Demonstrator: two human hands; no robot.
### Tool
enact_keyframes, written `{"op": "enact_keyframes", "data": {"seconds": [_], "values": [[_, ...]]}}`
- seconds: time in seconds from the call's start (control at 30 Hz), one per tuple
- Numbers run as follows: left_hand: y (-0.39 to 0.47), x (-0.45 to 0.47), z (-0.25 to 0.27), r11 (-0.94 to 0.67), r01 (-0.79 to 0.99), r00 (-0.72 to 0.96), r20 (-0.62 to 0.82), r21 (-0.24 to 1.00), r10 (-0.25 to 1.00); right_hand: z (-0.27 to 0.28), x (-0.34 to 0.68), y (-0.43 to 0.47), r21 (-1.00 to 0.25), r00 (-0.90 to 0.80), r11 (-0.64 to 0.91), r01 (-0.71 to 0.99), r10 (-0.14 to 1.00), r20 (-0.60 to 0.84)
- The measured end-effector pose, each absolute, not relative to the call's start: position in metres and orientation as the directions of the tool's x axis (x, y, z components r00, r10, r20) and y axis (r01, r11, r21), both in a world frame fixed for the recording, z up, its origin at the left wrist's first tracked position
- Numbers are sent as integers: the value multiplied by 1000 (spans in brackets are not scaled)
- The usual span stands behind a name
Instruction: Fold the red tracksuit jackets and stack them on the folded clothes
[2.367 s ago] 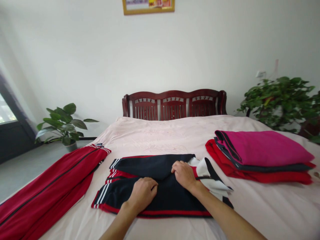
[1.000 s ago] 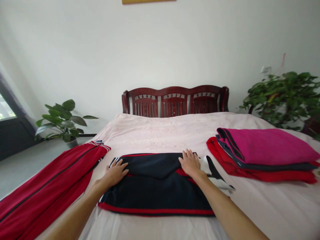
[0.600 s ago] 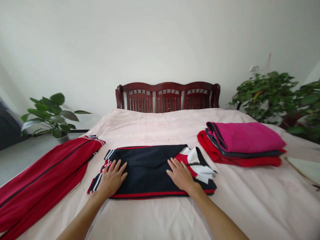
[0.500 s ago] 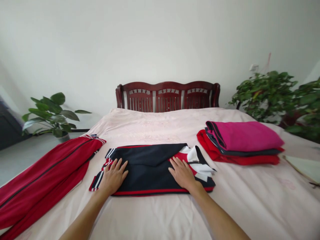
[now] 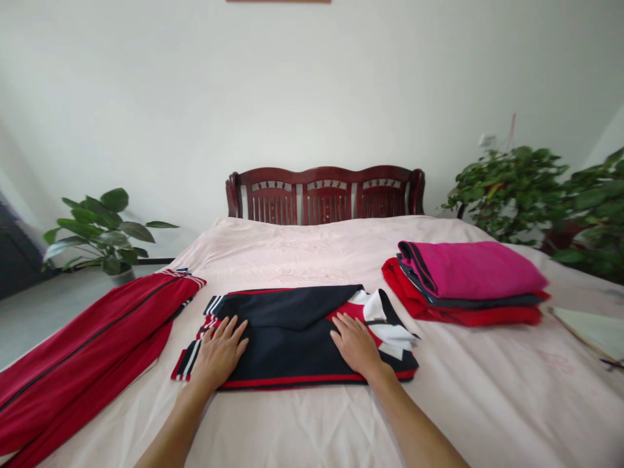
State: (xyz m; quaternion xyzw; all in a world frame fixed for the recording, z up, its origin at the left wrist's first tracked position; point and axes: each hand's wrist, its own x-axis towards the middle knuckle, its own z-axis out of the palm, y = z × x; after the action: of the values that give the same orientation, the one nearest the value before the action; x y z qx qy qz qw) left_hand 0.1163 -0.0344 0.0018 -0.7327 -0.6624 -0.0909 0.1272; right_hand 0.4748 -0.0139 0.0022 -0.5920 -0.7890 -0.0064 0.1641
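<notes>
Dark jacket [image 5: 292, 354] lies folded just left of the clothes pile [image 5: 480, 270], and the left hand [image 5: 219, 352] and, nearer the pile, right hand [image 5: 357, 344] rest on it, fingers spread wide, probably to keep it flat.

On my feed I record diffuse, moderately bright light, faint soft shadows creasing the bedsheet [image 5: 292, 432] in front of the headboard [image 5: 326, 203], and blurred, wide-angle-stretched foliage [image 5: 598, 207] far to its right.

Probably a frame [image 5: 279, 0], mostly cut off
</notes>
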Motion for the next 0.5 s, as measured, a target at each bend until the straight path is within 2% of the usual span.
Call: {"op": "enact_keyframes", "data": {"seconds": [0.27, 0.5], "values": [[-33, 116, 2, -93, 995, 95, 307, -21, 947, 5, 476, -13, -205, -233, 290, 935, 936, 263], [-35, 116, 7, -91, 990, 55, 299, 111, 953, 1, 478, -10, -189, -252, 308, 932, 929, 272]]}}
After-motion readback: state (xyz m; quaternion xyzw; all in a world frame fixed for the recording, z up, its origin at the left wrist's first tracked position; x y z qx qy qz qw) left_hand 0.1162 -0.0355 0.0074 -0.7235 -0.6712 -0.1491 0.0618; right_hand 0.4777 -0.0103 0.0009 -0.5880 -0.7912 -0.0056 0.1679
